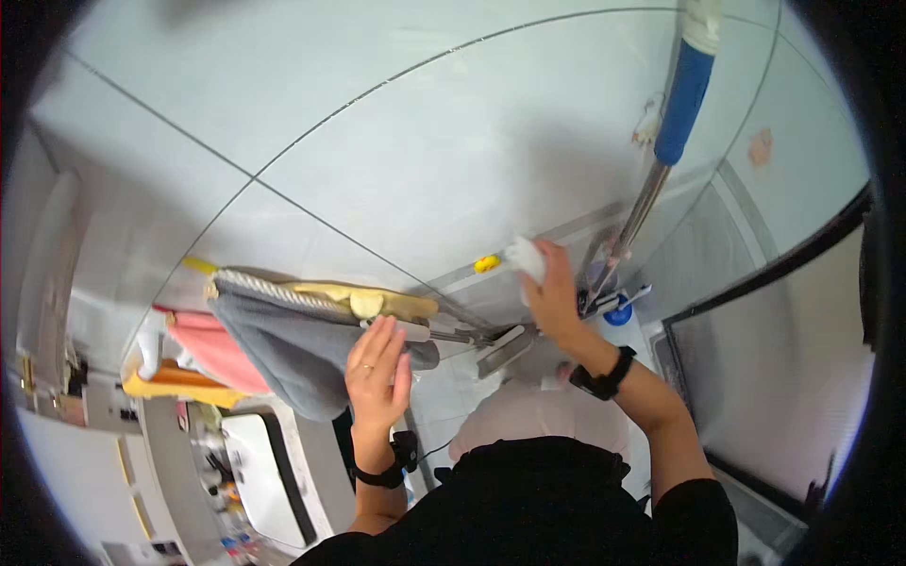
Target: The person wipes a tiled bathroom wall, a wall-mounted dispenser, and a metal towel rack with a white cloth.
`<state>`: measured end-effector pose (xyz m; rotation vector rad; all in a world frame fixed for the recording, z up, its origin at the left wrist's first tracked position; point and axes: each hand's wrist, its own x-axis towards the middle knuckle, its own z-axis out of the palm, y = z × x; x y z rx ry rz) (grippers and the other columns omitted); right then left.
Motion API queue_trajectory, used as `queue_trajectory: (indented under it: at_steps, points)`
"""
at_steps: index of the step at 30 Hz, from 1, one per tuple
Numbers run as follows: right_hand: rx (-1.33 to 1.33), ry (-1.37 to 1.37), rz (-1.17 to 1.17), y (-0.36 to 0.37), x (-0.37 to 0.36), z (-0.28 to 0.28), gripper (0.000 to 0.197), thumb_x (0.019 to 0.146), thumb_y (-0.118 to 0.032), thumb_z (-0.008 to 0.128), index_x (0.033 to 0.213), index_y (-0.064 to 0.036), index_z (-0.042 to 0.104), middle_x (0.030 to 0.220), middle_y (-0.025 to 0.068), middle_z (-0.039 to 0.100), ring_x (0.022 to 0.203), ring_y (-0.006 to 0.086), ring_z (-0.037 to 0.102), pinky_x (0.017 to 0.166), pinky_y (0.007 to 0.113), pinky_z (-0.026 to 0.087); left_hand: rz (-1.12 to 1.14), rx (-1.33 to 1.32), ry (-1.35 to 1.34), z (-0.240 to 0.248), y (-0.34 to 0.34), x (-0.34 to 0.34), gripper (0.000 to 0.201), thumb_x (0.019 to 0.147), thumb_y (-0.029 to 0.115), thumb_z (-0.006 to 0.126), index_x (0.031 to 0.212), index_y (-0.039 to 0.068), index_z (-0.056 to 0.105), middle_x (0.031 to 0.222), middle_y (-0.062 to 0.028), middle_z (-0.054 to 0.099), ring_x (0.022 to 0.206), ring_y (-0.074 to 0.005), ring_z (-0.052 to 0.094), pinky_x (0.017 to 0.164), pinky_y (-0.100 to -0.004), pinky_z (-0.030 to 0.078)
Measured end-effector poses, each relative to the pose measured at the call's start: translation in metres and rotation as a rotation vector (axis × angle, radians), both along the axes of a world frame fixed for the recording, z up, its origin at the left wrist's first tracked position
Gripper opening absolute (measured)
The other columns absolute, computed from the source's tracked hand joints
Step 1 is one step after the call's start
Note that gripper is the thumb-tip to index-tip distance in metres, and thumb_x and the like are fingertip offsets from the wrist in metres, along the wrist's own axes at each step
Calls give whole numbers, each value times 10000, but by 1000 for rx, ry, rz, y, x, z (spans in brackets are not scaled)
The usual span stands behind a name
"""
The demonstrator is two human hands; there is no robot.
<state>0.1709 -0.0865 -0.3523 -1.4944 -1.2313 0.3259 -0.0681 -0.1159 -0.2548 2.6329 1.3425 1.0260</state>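
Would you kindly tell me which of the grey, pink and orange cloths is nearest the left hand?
The grey cloth, close beside the left hand; the pink cloth and orange cloth are farther to the left.

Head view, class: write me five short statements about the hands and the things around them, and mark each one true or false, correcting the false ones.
1. The right hand holds a white item. True.
2. The small yellow object is right of the white item. False: it is left.
3. The grey towel is nearer the left hand than the right hand. True.
4. The long pole's grip is red. False: blue.
5. The left hand is clenched. False: its fingers are extended.
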Motion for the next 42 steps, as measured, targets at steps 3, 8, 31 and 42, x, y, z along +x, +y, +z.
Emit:
queue_trajectory:
  at_steps: [3,8,31,42]
  points:
    - [123,-169,156,15,-31,-21,388,708,-17,580,1082,-16,478,1089,212,444,931,344,502,747,386,436,-64,26,-8,2,11,-14,267,695,22,587,960,-2,613,1074,-135,581,1033,-295,532,871,-387,398]
    - [288,-144,82,22,-47,-68,370,619,70,581,971,-42,546,1080,165,456,903,334,510,751,370,440,-165,-59,116,-2,25,-17,269,707,91,609,968,26,614,1151,-116,539,1105,-303,468,909,-422,357]
    - [271,-258,-183,5,-74,-37,579,602,124,573,1144,-72,523,1004,159,487,881,327,517,750,343,445,-320,34,-2,-39,39,-25,206,702,95,596,897,31,621,964,-78,598,1140,-377,398,938,-543,272]
    - [202,-344,-126,9,-70,-41,618,596,105,564,1183,-73,491,903,141,496,818,307,518,724,346,447,-315,67,16,-40,39,-25,203,698,98,598,885,23,624,956,-88,597,1137,-373,403,932,-549,278]
